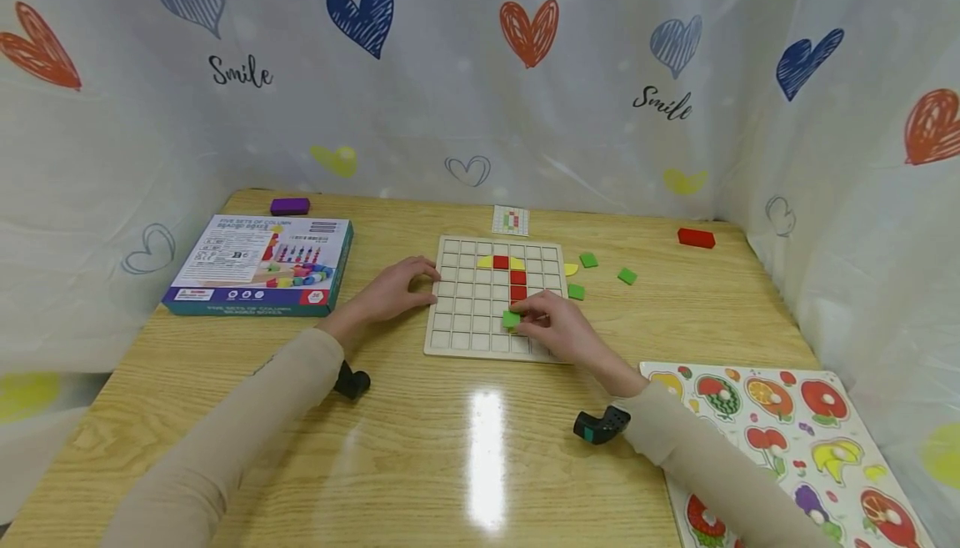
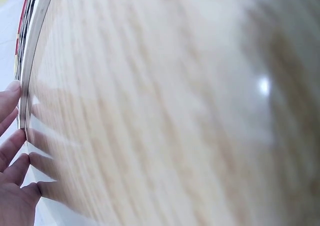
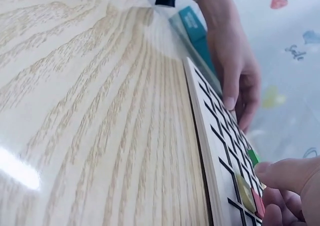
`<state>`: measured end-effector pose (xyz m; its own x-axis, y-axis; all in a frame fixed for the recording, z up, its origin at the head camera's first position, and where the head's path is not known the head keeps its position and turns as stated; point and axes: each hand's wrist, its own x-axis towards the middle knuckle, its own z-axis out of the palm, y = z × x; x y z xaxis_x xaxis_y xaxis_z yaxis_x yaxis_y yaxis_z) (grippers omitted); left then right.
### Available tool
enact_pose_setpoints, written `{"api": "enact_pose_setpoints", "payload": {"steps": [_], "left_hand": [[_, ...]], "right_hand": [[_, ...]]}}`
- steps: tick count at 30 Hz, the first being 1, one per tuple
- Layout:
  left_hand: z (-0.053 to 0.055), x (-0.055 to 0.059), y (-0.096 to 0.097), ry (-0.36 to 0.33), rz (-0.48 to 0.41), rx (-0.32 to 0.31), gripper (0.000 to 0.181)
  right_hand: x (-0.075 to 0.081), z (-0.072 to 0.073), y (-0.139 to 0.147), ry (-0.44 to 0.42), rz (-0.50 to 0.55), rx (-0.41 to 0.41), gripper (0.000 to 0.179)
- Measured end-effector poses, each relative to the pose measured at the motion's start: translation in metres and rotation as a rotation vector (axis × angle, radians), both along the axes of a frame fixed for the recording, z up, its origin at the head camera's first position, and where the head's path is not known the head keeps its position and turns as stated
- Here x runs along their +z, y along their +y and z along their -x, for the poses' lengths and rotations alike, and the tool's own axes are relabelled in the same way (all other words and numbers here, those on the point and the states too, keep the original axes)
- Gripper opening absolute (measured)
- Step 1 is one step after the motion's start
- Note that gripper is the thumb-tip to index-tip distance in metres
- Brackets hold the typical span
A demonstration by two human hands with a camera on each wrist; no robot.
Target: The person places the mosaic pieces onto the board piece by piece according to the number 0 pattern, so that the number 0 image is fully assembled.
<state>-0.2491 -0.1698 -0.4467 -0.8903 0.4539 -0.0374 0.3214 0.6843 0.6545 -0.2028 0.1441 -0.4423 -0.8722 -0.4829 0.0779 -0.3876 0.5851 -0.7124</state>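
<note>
Near right corner of the table (image 1: 420,448): fruit puzzle board (image 1: 847,490), partly hidden under the right sleeve (image 1: 697,456). Mid-table: grid board (image 1: 472,298), with red squares (image 1: 518,278) and yellow pieces (image 1: 517,263) in its cells. Just off its right edge, a half-round piece (image 1: 572,269), yellow; three loose green squares (image 1: 627,276) beside and beyond. Boxed set (image 1: 258,268) toward the table's left edge. Near the far edge: red block (image 1: 696,238) by the right corner, pattern card (image 1: 511,220) behind the grid board, purple block (image 1: 289,206) by the left corner.

Right hand (image 1: 555,327) pinches a green tile (image 1: 511,319) between thumb and fingers, toward the grid board's near edge; contact with the board unclear. Hand covers cells on the right. Left hand (image 1: 393,289) relaxed, grasping nothing, thumb and fingers apart, fingertips touching the grid board's left edge.
</note>
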Motion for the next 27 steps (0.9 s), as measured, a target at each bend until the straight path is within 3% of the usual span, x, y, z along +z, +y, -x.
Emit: {"api": "enact_pose_setpoints", "payload": {"steps": [14, 27], "left_hand": [[0.000, 0.000, -0.001, -0.003, 0.003, -0.007, 0.035], [-0.002, 0.003, 0.000, -0.006, -0.001, -0.005, 0.035]], "right_hand": [[-0.003, 0.000, -0.013, 0.040, -0.045, 0.048, 0.025], [-0.005, -0.001, -0.017, 0.065, -0.059, 0.034, 0.024]]}}
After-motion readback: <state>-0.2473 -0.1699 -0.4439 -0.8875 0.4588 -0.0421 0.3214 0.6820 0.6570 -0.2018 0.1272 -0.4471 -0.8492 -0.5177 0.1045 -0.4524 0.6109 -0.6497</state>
